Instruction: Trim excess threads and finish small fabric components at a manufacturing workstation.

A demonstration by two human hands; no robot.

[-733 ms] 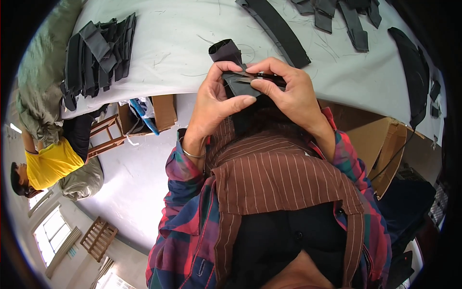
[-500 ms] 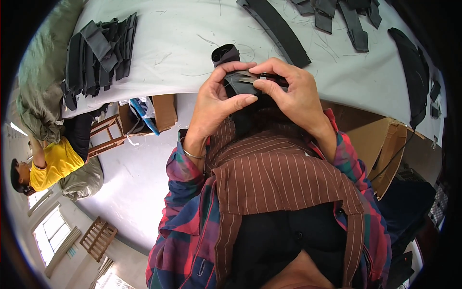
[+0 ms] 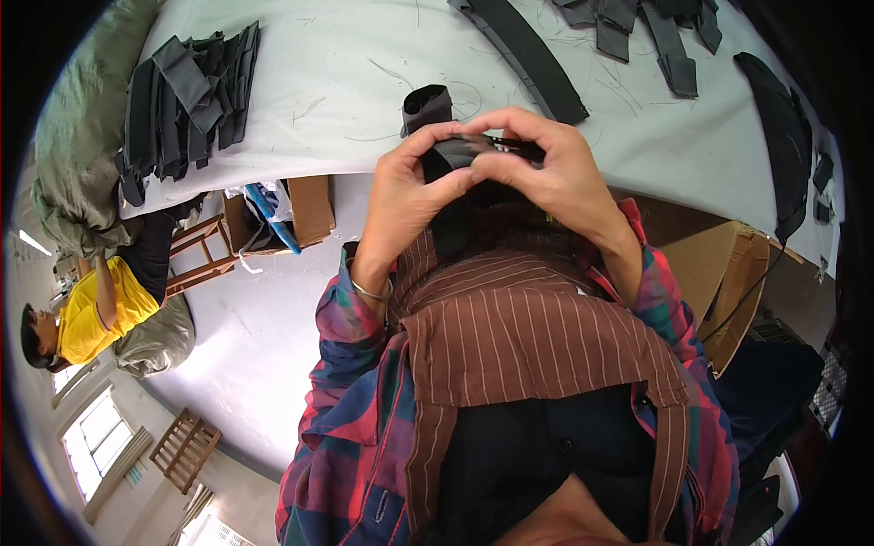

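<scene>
Cloth is pinched at the table's near edge: a dark grey, flat-woven fabric strip held up between the person's two bare hands, one end curled into an open tube. From where I stand, that tube pokes out just beyond the left hand, on the side away from the body, and the strip's long axis seems to run from there back toward the lap, though the fingers hide much of it. The left hand is the nearer to the curled end, its thumb and fingers closed on the fabric. The right hand is closed around a small black-handled metal tool, which lies roughly crosswise to the strip, its pale tip pointing left into the space between the hands. That tip is blurred, so I cannot tell whether it touches the fabric. Thumbs and forefingers come together in a ring, touching or very nearly. Farther left on the white-covered table rests a loose pile of flat dark grey strips, well apart from both hands.
</scene>
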